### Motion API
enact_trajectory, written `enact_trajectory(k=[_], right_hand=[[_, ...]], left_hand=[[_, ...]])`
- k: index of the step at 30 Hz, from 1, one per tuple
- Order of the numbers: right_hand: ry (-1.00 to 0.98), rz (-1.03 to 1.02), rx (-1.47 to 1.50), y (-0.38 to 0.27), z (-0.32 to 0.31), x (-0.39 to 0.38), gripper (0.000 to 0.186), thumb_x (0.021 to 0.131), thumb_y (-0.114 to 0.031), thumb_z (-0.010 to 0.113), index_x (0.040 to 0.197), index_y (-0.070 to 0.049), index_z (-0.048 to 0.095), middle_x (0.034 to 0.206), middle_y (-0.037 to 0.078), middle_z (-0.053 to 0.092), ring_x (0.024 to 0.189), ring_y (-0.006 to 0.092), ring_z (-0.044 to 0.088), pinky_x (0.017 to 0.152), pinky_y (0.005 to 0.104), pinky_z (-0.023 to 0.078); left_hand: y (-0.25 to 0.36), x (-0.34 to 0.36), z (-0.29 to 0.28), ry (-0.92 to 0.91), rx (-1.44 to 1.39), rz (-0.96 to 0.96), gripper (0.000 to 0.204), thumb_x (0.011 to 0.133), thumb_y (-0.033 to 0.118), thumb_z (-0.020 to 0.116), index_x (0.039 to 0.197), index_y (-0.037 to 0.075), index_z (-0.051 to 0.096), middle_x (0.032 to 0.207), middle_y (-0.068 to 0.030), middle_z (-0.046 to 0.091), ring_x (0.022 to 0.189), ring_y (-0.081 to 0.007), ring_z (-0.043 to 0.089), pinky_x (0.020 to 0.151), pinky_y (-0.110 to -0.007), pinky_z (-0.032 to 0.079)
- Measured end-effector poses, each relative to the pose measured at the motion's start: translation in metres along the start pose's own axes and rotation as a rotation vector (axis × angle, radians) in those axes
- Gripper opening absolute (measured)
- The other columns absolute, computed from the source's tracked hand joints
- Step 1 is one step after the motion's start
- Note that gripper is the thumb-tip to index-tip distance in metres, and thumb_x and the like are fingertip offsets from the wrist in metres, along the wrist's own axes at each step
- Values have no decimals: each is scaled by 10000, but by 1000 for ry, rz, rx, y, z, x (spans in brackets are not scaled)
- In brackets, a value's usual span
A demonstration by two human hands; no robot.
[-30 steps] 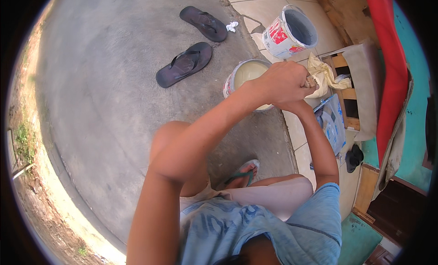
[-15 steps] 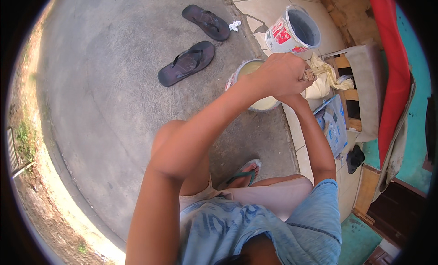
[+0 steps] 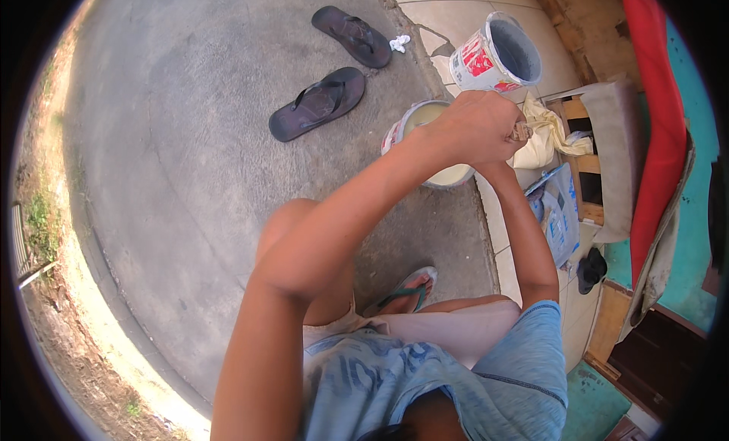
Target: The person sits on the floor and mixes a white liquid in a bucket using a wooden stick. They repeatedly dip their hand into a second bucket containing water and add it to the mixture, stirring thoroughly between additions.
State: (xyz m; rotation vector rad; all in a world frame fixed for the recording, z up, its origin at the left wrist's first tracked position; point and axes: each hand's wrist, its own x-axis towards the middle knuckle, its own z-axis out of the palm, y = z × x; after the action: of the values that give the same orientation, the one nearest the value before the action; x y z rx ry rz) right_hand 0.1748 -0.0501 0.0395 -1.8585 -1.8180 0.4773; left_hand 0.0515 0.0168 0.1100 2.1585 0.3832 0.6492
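Observation:
Both my hands are stacked in fists above a bucket (image 3: 389, 140) of pale, creamy liquid. My left hand (image 3: 482, 124) is on top, closed around what looks like a wooden stick (image 3: 521, 131); only its rough, worn end pokes out by the thumb side. Under it, my right hand (image 3: 493, 168) is mostly hidden. Its fingers do not show, though it sits tight against the left one. My forearms cover part of the bucket, and the stick's lower part cannot be seen.
A grey-lined white and red bucket (image 3: 474, 60) stands on the tiles beyond. Black flip-flops (image 3: 323, 103) lie on the concrete to the left. At right are a cream cloth or sack (image 3: 538, 141), a blue-white plastic bag (image 3: 562, 213), a wooden frame (image 3: 589, 164) and a red cover (image 3: 659, 130).
The whole view has shifted slightly, so things appear a little farther right. My hands keep the same stacked grip above the bucket, with hardly any movement relative to it.

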Motion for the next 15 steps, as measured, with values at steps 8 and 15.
enact_trajectory(k=[8,15], right_hand=[[-184,-26,-99,15,-35,-36,309,880,-128,627,1140,-4,515,1131,178,549,1039,268,533,875,384,427],[17,23,-6,8,-2,6,280,888,-143,623,1108,-4,519,1088,166,557,995,253,536,847,373,431]], left_hand=[[7,-2,15,28,-136,-95,353,849,330,618,826,-17,680,687,-221,632,694,-393,629,670,-445,499],[-3,5,5,105,-38,-51,315,845,304,639,819,-5,692,676,-209,635,693,-390,636,659,-451,503]])
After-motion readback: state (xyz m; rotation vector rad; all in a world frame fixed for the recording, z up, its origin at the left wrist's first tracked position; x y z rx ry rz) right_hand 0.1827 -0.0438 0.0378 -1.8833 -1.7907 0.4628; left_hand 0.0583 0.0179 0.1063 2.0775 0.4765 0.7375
